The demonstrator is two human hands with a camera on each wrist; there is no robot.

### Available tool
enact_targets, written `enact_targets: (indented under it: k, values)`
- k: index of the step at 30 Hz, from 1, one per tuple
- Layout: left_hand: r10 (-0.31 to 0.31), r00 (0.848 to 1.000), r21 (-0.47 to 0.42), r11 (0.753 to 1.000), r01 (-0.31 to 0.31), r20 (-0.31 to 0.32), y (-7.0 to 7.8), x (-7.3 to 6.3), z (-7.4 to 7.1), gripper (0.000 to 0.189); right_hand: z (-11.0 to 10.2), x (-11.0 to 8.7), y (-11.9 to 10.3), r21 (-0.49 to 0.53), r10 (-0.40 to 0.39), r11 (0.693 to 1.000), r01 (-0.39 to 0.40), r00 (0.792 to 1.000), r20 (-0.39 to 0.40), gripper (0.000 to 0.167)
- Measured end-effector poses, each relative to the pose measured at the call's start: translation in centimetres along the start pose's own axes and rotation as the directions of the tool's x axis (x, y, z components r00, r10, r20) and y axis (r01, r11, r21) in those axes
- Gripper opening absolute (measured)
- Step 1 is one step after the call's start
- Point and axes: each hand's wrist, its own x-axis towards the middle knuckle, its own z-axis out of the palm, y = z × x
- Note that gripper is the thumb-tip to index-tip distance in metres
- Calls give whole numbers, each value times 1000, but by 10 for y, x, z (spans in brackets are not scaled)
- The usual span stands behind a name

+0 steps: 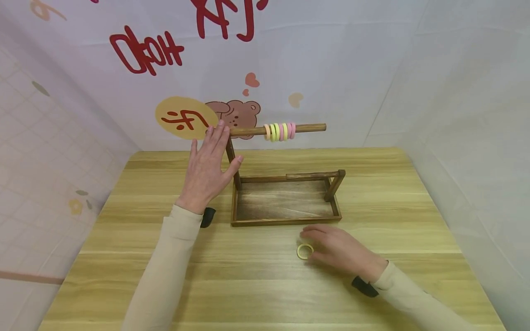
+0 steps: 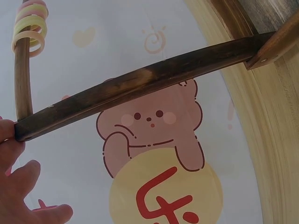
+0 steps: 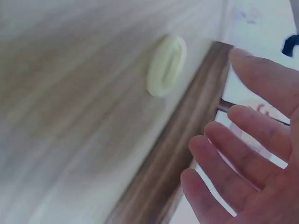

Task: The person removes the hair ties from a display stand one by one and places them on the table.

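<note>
A dark wooden stand (image 1: 285, 223) has a tall post (image 2: 140, 77) at its left, with a horizontal rod (image 1: 310, 128) at the top. Several orange, yellow and pink rings (image 1: 279, 132) hang on that rod. My left hand (image 1: 207, 170) rests its straight fingers against the post's top corner, where the rod begins. Flat on the table lies one loose yellow ring (image 1: 305, 251), in front of the stand. Close beside it is my right hand (image 1: 341, 250), its fingers relaxed and apart. In the right wrist view the loose ring (image 3: 167, 66) lies clear of the fingertips (image 3: 198, 144).
The wooden table (image 1: 265, 294) runs back to a white wall cloth (image 1: 339, 59) with red lettering and a cartoon bear. A shorter post (image 1: 335, 186) with a lower rod (image 1: 310, 175) stands at the stand's right end.
</note>
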Motion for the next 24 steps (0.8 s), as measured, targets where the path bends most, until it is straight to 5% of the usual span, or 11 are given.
enact_targets:
  k: [8, 24]
  values:
    - [7, 1000, 2, 1000, -7, -12, 0, -1, 0, 76, -21, 5, 0, 5, -18, 1000, 19, 988, -152, 46]
    - [8, 1000, 0, 1000, -8, -16, 0, -2, 1, 76, -61, 25, 0, 96, 3, 995, 38, 919, -395, 44]
